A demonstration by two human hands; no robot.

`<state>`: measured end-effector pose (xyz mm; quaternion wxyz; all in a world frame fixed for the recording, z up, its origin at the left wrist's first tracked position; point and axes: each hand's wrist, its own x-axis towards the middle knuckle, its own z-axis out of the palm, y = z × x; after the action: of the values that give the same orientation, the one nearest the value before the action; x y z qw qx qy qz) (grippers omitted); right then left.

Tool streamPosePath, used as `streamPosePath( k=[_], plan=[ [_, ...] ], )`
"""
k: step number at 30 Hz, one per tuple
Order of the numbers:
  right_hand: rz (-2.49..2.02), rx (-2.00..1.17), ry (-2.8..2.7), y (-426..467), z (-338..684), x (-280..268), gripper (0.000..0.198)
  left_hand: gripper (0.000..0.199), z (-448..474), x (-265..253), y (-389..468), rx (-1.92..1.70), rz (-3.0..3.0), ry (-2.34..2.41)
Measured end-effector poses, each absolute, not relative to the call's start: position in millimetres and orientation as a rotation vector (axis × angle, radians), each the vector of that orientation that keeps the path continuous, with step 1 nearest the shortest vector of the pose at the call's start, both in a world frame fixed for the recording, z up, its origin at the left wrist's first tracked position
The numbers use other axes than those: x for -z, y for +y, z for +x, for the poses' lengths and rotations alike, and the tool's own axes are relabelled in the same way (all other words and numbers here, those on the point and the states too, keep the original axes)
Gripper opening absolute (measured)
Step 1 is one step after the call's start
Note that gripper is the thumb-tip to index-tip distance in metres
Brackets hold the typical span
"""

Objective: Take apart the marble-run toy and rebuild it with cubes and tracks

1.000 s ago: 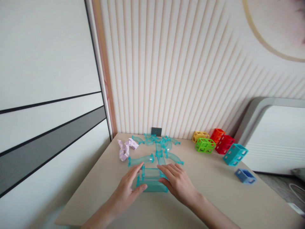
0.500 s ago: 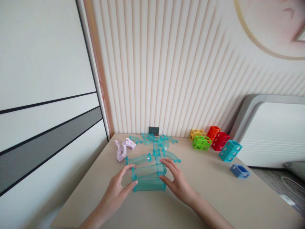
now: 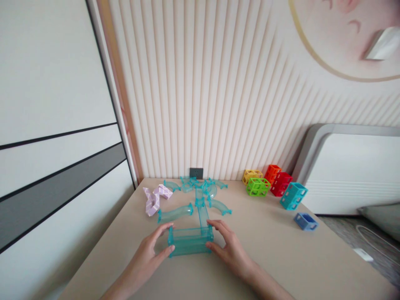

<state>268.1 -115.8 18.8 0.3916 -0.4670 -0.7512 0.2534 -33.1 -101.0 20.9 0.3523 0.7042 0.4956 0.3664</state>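
A translucent teal plastic track piece (image 3: 190,245), box-like with flanged ends, lies crosswise near the front of the table. My left hand (image 3: 153,248) grips its left end, thumb at the near side and fingers at the far side. At the opposite end my right hand (image 3: 228,246) grips in the same way. A long straight teal strip (image 3: 202,214) runs back from behind its right part. Beyond the left hand rests a wavy teal tube piece (image 3: 175,213). A curved teal piece (image 3: 220,206) lies behind the right hand.
More teal pieces (image 3: 210,191) cluster by the wall near a dark socket (image 3: 196,173). Folded lilac shapes (image 3: 153,200) sit at the left. To the right stand yellow, orange, green (image 3: 258,187), red (image 3: 281,184) and teal (image 3: 293,196) openwork blocks, with a blue one (image 3: 306,221) nearer.
The upper part of the held piece has come down closer to the lower part, with both hands still at its ends. The whole view has shifted slightly.
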Motion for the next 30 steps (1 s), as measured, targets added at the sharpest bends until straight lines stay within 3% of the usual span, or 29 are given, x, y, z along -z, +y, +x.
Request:
streamPosePath(
  k=[30],
  plan=[
    [-1.249,-0.741,-1.921,-120,272,-10,0.056,0.049,-38,1,-98,-0.929,1.799,1.233]
  ],
)
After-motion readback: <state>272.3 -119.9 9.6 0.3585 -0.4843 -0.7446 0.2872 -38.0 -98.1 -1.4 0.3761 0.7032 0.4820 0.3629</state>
